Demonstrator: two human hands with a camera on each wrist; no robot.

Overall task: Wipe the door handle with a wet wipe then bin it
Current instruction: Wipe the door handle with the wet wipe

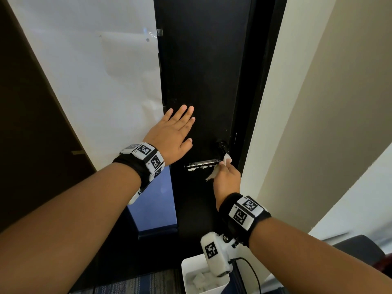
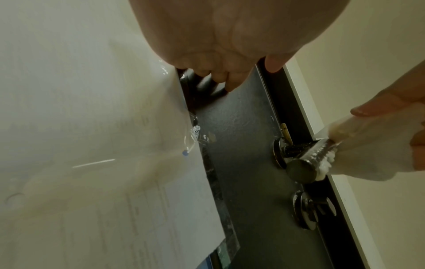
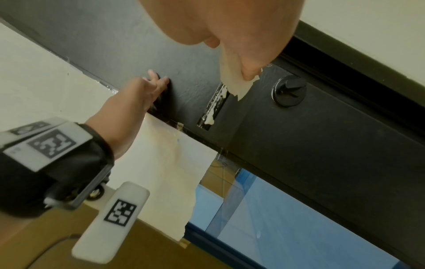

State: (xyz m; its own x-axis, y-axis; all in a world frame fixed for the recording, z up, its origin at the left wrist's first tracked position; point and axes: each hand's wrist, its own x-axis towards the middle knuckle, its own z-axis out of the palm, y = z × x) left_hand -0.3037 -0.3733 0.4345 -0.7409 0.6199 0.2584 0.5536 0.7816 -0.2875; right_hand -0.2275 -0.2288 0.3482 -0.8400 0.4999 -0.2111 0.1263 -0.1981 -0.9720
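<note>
A metal lever door handle (image 1: 201, 163) juts from the black door (image 1: 203, 71), smeared with white foam along its underside. My right hand (image 1: 226, 177) grips a white wet wipe (image 1: 227, 158) and holds it against the handle near its pivot end. The same handle (image 2: 306, 160) and wipe (image 2: 368, 151) show in the left wrist view; the right wrist view has the wipe (image 3: 234, 80) and handle (image 3: 214, 105). My left hand (image 1: 174, 132) lies flat on the door, fingers straight, left of and above the handle. A white bin (image 1: 204, 276) with used wipes stands on the floor below.
A large white paper sheet (image 1: 95, 71) is taped over the door's glass panel to the left. A thumb-turn lock (image 3: 289, 91) sits beside the handle. The black door frame (image 1: 261, 92) and a pale wall (image 1: 318, 102) are to the right. A dark chair (image 1: 360, 249) stands at lower right.
</note>
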